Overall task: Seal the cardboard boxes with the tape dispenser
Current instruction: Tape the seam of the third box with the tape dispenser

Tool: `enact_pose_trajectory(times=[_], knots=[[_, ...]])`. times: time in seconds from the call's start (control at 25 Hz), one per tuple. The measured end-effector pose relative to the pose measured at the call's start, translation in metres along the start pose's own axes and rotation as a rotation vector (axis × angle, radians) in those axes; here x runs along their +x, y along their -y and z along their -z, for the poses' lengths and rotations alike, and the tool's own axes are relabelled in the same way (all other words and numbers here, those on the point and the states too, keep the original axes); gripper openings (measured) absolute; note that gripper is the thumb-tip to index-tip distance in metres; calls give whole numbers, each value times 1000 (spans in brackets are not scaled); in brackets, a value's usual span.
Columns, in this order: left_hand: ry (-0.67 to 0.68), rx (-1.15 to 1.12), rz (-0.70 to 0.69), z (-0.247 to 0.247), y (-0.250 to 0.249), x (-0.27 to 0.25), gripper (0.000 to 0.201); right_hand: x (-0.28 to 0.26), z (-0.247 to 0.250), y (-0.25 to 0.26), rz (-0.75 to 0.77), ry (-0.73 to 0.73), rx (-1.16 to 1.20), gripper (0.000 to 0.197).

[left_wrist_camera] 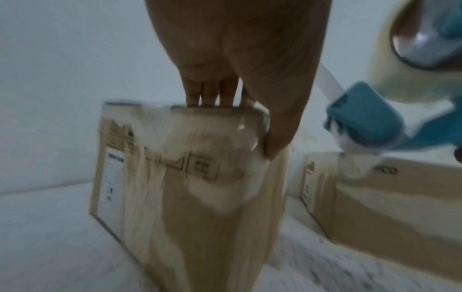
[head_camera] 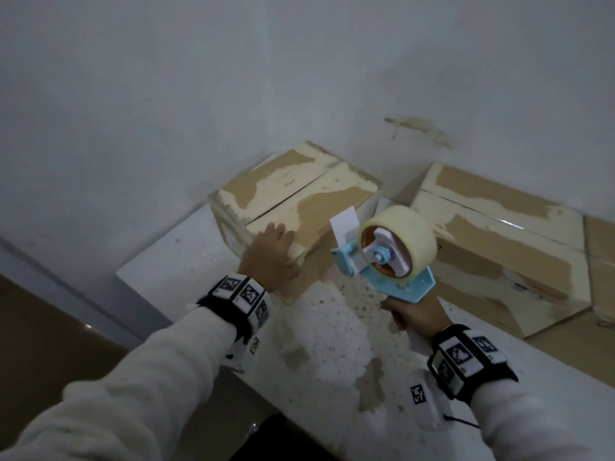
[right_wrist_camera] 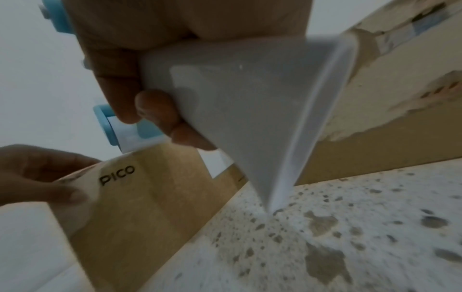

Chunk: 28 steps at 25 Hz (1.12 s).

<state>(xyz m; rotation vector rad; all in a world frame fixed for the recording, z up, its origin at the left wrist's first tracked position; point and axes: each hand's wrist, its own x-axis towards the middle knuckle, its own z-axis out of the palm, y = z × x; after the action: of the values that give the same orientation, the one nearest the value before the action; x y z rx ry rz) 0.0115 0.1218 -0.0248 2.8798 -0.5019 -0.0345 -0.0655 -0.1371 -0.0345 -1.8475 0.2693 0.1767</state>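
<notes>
A worn cardboard box (head_camera: pixel 299 191) with its two top flaps closed stands on the white speckled table (head_camera: pixel 326 327). My left hand (head_camera: pixel 276 247) grips its near corner, fingers (left_wrist_camera: pixel 212 92) over the top edge and thumb down the side. My right hand (head_camera: pixel 412 314) grips the white handle (right_wrist_camera: pixel 237 98) of a light-blue tape dispenser (head_camera: pixel 396 251), held in the air just right of that box. It carries a full roll of clear tape, and a white flap sticks up at its front. The box (right_wrist_camera: pixel 140 197) reads "PICO" on its side.
A second closed cardboard box (head_camera: pixel 492 247) lies to the right against the wall, and a third one (head_camera: pixel 602 261) is cut off at the far right. The table's left edge (head_camera: pixel 133 277) drops to a brown floor. A grey wall closes the back.
</notes>
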Motion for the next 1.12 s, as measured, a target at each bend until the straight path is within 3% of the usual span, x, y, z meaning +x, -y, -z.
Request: enact_pose_trajectory(times=[0.2, 0.28, 0.36, 0.44, 0.6, 0.92, 1.04, 1.12], knots=[[108, -84, 105, 31, 62, -11, 65, 8, -9, 18, 79, 0, -12, 33], [92, 8, 143, 38, 69, -6, 61, 11, -18, 28, 92, -28, 22, 31], [117, 113, 180, 37, 57, 8, 70, 16, -22, 38, 87, -76, 45, 30], [158, 160, 102, 30, 27, 25, 79, 21, -24, 48, 85, -127, 58, 28], [166, 245, -208, 8, -20, 49, 65, 28, -19, 63, 86, -251, 84, 27], [296, 173, -448, 38, 7, 50, 48, 37, -16, 71, 63, -333, 160, 28], [330, 0, -318, 63, 1, 59, 27, 35, -16, 78, 73, -333, 170, 31], [361, -433, -61, 75, -14, 78, 47, 35, -16, 82, 99, -337, 169, 33]])
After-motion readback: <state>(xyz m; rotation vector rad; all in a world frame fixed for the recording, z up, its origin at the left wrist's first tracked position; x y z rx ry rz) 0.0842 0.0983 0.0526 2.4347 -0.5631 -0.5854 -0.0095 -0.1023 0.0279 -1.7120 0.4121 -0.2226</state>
